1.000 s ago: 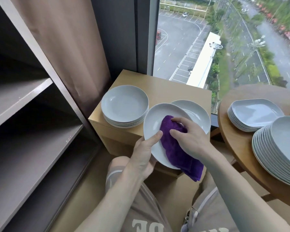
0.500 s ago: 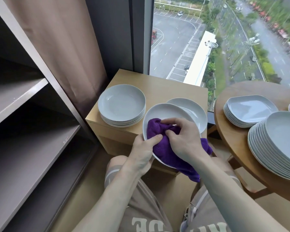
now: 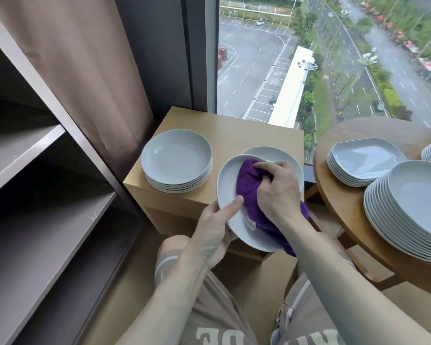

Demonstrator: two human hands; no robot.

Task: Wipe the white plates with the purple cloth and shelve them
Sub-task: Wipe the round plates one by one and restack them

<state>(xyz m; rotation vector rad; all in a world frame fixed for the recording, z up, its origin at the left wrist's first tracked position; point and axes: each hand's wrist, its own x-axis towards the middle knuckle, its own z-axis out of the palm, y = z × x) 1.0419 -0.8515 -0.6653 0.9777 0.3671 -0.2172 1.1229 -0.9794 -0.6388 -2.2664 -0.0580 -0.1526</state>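
The left hand [image 3: 213,226] holds a white plate [image 3: 230,192] by its near-left rim, thumb curled over the inner face and fingers hidden beneath. The plate is tilted, raised above the person's lap just in front of the small wooden desk [image 3: 230,128]. The right hand [image 3: 275,192] presses a bunched purple cloth [image 3: 249,188] into the plate's bowl, its fingers curled around the fabric; the cloth's loose end hangs over the plate's near-right edge, under the right wrist. Just beyond the right hand, another white plate [image 3: 271,153] lies on the desk, partly covered by the held one. Beyond the left hand sits a stack of round plates [image 3: 177,163]. To the right of the right hand, a round desk [image 3: 339,195] carries a stack of squarish plates [image 3: 363,160] and a taller stack of large plates [image 3: 413,207]. Far left of the left hand stand grey shelves [image 3: 42,210].
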